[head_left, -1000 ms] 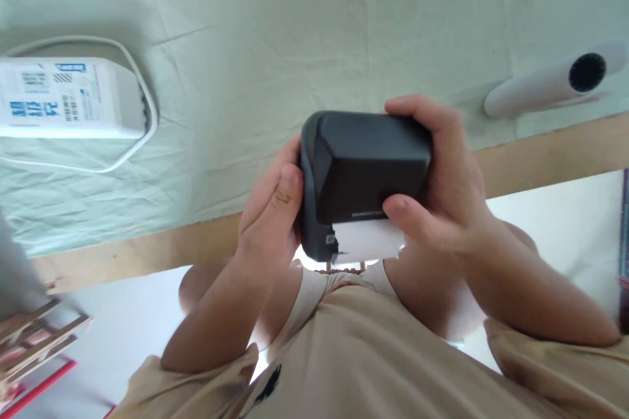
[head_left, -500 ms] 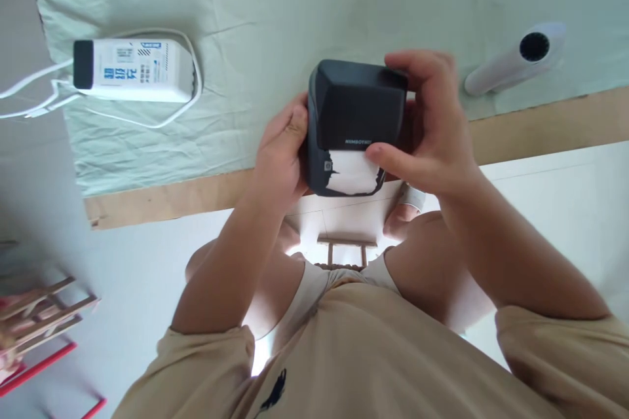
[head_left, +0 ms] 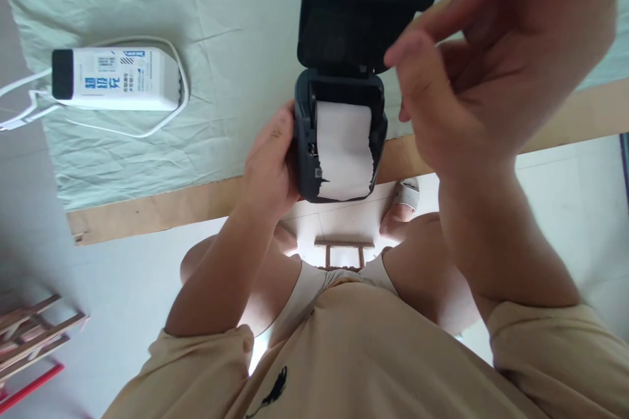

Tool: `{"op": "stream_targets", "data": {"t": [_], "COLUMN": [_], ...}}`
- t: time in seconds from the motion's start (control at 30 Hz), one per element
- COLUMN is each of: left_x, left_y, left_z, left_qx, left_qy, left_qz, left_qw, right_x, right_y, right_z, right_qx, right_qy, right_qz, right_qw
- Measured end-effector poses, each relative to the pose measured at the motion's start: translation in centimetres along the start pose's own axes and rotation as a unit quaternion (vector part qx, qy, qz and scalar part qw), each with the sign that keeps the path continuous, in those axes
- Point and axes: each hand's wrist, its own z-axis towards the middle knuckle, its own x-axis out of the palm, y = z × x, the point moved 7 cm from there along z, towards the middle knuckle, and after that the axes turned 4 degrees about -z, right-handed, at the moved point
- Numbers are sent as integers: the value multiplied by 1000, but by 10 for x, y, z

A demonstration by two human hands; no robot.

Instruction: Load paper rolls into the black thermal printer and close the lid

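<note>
My left hand (head_left: 268, 163) grips the left side of a small black label printer (head_left: 303, 163), held just over the table's front edge. Its lid (head_left: 363, 13) stands swung up and open. A white paper roll (head_left: 343, 150) shows inside, its torn end hanging over the front. My right hand (head_left: 491, 65) is raised close to the camera at the lid's right side, fingers loosely curved and apart, with nothing seen in them. Whether it touches the lid I cannot tell.
A white power bank (head_left: 115, 78) with a white cable (head_left: 162, 121) lies on the pale green cloth (head_left: 236, 26) at the left. The table's wooden edge (head_left: 162, 209) runs across. Below are my knees, a small wooden stool (head_left: 344, 252), and wooden frames (head_left: 34, 334) on the floor.
The printer's lid, shut before, has swung up and open, exposing the paper roll. My right hand left the printer's top and rose toward the camera. My left hand kept its grip.
</note>
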Motion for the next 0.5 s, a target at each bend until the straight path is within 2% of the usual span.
{"op": "stream_targets", "data": {"t": [0.03, 0.1, 0.13, 0.2, 0.3, 0.4, 0.5], "left_x": [2, 6, 9, 6, 7, 5, 4], "left_y": [1, -1, -3, -6, -8, -8, -4], "left_z": [-1, -3, -4, -6, -9, -12, -13], "left_qx": [-22, -32, -29, -35, -42, -49, -63], "left_qy": [10, 34, 54, 34, 33, 19, 25], "left_qz": [-2, 24, 49, 85, 91, 80, 74], "left_qw": [1000, 999, 997, 995, 994, 995, 995], "right_x": [0, 12, 19, 28, 32, 25, 1], "right_y": [11, 26, 26, 21, 12, 15, 19], "right_z": [-2, -8, -10, -15, -17, -16, -9], "right_qx": [-63, -155, -169, -174, -167, -149, -95], "right_qy": [-17, 29, 76, 154, 235, 260, 223], "right_qz": [-68, -237, -295, -361, -388, -354, -259], "right_qw": [996, 959, 937, 903, 875, 886, 935]}}
